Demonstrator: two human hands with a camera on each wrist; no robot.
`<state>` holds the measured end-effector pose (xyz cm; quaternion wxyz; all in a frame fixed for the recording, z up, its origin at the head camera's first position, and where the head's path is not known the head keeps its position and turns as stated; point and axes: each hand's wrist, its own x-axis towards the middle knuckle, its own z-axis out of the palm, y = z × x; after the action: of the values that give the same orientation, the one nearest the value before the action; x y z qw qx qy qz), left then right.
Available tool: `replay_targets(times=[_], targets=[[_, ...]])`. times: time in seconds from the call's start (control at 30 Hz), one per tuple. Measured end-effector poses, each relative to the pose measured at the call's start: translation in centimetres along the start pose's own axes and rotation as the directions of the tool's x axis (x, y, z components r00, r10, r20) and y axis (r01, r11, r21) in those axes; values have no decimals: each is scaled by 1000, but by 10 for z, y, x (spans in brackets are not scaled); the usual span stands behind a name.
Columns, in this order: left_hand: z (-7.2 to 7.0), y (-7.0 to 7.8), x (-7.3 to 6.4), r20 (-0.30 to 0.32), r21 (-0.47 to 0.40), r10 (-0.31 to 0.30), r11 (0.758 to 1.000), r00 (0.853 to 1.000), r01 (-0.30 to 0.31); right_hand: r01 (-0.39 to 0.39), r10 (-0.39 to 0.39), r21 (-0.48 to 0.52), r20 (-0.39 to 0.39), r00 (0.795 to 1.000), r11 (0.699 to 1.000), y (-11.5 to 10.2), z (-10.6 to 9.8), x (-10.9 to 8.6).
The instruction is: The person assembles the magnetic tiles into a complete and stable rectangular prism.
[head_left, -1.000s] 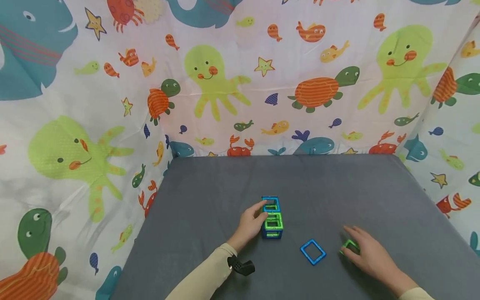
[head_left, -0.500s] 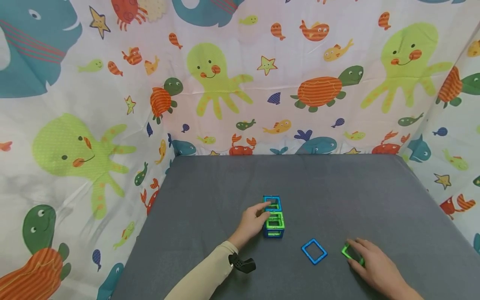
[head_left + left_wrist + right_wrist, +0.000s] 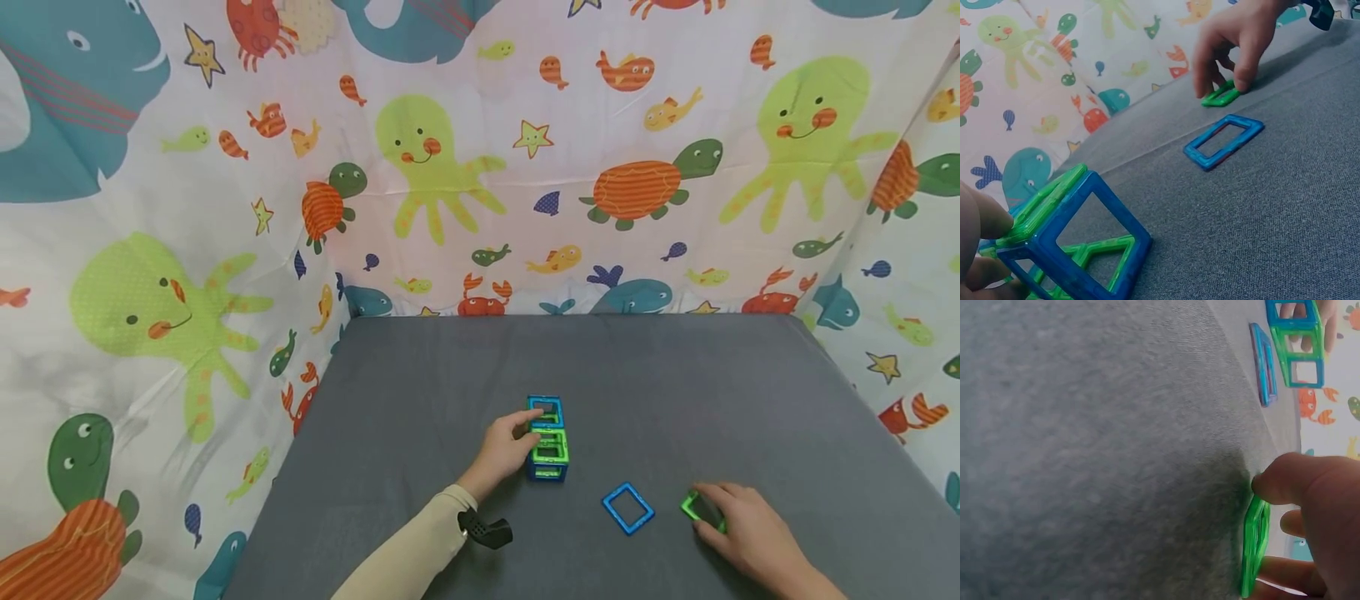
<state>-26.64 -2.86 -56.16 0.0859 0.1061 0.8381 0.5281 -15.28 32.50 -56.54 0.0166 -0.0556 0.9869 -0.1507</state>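
Note:
My left hand (image 3: 504,446) holds the left side of a box of blue and green magnetic tiles (image 3: 551,457). In the left wrist view its thumb and fingers reach round the box's green upper edge, beside a square blue frame (image 3: 1122,210). My right hand (image 3: 750,532) pinches a green square magnetic tile (image 3: 688,505) between thumb and fingers, low over the grey cloth. Seen from the right wrist, that tile (image 3: 1250,544) is nearly edge-on, its far end by the fingers. A loose blue square magnetic tile (image 3: 615,493) lies flat between the two hands.
Dark grey cloth (image 3: 420,367) covers the table. A white curtain (image 3: 480,117) printed with sea animals stands behind it and along both sides. There is a black strap with a small device (image 3: 486,531) round the left wrist.
My right hand has closed its thumb and fingers on the green tile, which has turned slightly and shifted. My left hand keeps its place at the box.

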Motion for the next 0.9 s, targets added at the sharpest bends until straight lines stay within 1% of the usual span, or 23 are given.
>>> replay_targets(times=[0.1,0.2,0.27,0.33,0.43,0.47,0.53,0.6,0.63,0.7,0.77,0.83,0.87,0.9], targets=[[0,1,0,5,-4,1,1000,1000,-1,-6,7,21,-16,1000,1000,-2,0,3],[-1,2,0,13,-3,5,1000,1000,-5,-8,12,70,-61,998,997,-7,0,5],[-1,2,0,15,0,11,1000,1000,-11,-24,35,115,-88,995,993,-11,-1,7],[-1,3,0,16,2,12,1000,1000,-12,-51,68,174,-93,993,983,-16,-2,9],[-2,3,0,16,1,9,1000,1000,-9,-116,131,274,-38,991,955,-24,-7,16],[-2,3,0,16,0,9,1000,1000,-9,-138,150,311,-13,989,940,-27,-8,18],[-2,3,0,18,-4,8,1000,1000,-8,-182,180,396,43,983,900,-33,-10,25],[-3,2,0,20,-8,10,1000,1000,-10,-230,207,491,102,973,841,-38,-11,32],[-3,2,-1,19,-9,12,1000,1000,-12,-254,218,540,132,967,802,-41,-12,35],[-3,2,-1,23,-9,19,1000,1000,-19,-305,230,650,202,952,696,-47,-12,42],[-3,2,-1,29,-9,22,1000,999,-21,-344,224,745,263,939,571,-52,-12,47],[-3,3,-1,35,-3,30,1000,999,-30,-367,195,818,312,930,443,-56,-12,52],[-3,3,-1,39,-2,30,1000,999,-30,-376,174,843,334,926,385,-59,-12,54],[-3,3,-1,40,0,35,999,999,-35,-383,152,860,352,923,338,-61,-12,56]])
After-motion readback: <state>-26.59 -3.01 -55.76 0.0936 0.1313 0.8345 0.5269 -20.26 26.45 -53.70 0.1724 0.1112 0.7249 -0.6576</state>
